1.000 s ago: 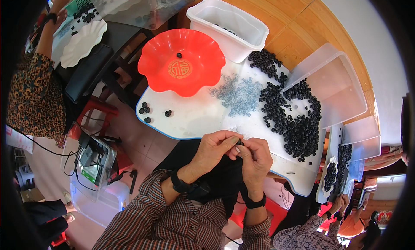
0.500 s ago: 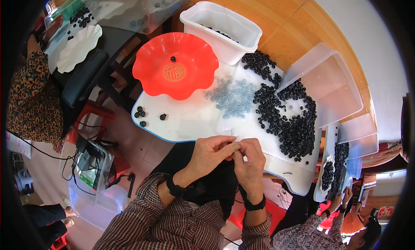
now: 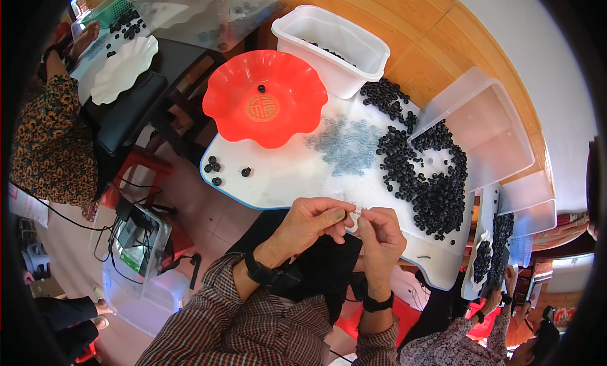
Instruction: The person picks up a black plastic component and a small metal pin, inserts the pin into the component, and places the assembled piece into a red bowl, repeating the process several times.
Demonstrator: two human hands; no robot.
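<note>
Above the table's near edge, both my hands are held close together with a small gap between their fingertips. My left hand (image 3: 308,225) pinches a small dark piece (image 3: 346,217) between thumb and forefinger, mostly covered by the fingers. The thumb and forefinger of my right hand (image 3: 380,237) are pressed together; whatever they hold is too small to make out. Right of them spreads a heap of small black ring-shaped parts (image 3: 436,204). Beyond my hands lies a patch of tiny silvery-blue pieces (image 3: 348,148). One black part (image 3: 246,172) sits on the left of the white table (image 3: 278,186), near several others.
A red scalloped bowl (image 3: 297,106) holds one black part. Behind it stands a white tub (image 3: 368,72) with black parts inside. A clear bin (image 3: 499,132) lies tipped at the heap. Other people work at the left, by a white scalloped tray (image 3: 123,72), and at the lower right.
My hands have drawn slightly apart; the right has moved rightward, and a gap shows between the fingertips. The whole view has shifted slightly.
</note>
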